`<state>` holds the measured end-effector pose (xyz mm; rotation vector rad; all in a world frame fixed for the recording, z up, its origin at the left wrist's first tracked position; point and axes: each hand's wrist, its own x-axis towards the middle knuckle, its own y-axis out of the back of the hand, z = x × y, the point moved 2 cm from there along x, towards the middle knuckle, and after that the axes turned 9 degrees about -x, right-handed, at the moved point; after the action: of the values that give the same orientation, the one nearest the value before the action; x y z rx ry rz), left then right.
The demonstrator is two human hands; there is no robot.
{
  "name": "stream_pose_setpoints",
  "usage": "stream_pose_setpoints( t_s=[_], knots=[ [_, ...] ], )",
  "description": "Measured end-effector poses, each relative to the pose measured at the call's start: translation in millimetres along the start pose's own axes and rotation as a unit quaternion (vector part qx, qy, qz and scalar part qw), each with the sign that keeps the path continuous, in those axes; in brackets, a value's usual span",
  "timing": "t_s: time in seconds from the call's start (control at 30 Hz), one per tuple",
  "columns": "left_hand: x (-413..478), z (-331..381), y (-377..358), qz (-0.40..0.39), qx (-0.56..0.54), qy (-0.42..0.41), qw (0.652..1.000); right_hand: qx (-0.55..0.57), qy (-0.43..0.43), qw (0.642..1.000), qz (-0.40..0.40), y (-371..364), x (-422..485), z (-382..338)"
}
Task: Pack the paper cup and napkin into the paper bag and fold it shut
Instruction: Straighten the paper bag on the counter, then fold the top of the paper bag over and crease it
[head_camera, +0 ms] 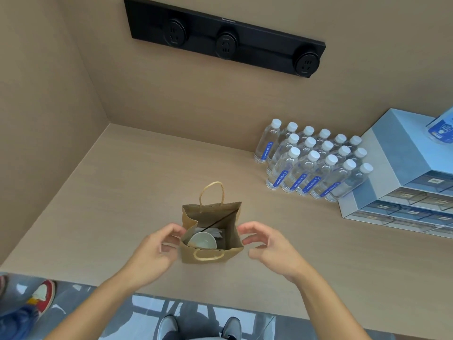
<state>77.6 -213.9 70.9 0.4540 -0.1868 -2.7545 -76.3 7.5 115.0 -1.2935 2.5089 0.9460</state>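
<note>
A small brown paper bag point(231, 231) with twine handles stands open on the wooden counter. Inside it sit a white paper cup point(203, 240), seen from above, and a white napkin point(215, 232) behind the cup. My left hand point(157, 251) is at the bag's left side, its fingertips touching the left edge of the mouth. My right hand point(267, 246) hovers just off the bag's right side, fingers spread and curled, holding nothing. The near handle is folded down against the bag's front face.
Several water bottles point(311, 163) stand grouped at the right rear of the counter point(122, 192). A blue-grey drawer unit point(402, 182) sits beyond them at the far right. A black socket strip point(224, 36) is mounted on the back wall. Another person's shoes point(41, 295) show at lower left.
</note>
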Motion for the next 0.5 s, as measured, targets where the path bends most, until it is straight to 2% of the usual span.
stream_pose_setpoints(
  t_s=[0.07,0.13,0.3,0.5],
  knots=[
    [-5,9,-8,-0.034,-0.001,-0.014,0.999,0.003,0.019,1.0,-0.017,-11,4,-2],
    [-3,10,-11,-0.036,0.03,-0.038,0.998,0.003,0.036,0.999,-0.002,-18,9,-4],
    [4,15,-1,0.039,0.102,-0.106,0.988,-0.063,0.094,0.992,0.065,-18,15,0],
    [4,19,0,0.056,0.059,-0.114,0.99,-0.048,0.128,0.985,0.104,-18,14,1]
  ],
)
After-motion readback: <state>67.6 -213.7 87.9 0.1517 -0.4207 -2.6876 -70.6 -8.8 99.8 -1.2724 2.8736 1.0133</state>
